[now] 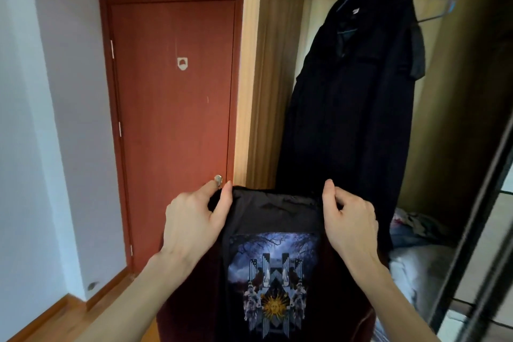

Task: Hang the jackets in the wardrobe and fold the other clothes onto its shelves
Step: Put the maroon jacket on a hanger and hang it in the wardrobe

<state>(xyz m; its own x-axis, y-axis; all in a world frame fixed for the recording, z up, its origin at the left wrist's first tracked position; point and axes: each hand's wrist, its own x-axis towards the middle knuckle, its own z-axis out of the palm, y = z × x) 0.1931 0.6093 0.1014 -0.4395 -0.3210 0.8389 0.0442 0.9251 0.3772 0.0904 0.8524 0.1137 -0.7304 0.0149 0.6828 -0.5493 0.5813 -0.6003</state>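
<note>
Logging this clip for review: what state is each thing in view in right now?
Left hand: grips the printed garment's top left edge.
Right hand: pinches its top right edge.
Printed black garment: held up, hanging, print facing the camera.
Black jacket: hung on a hanger in the wardrobe.
Empty hanger: on the rail.
Red door: closed.

A red-brown door point(172, 119) stands shut at the back of the room. It has a small silver knob point(218, 179) and a little white hook plate point(182, 63) high up. The wall point(41, 119) to the left is white and smooth. Down low, the floor point(55, 319) is orange wood with a wooden strip along the wall. Soft daylight fills the room.
</note>
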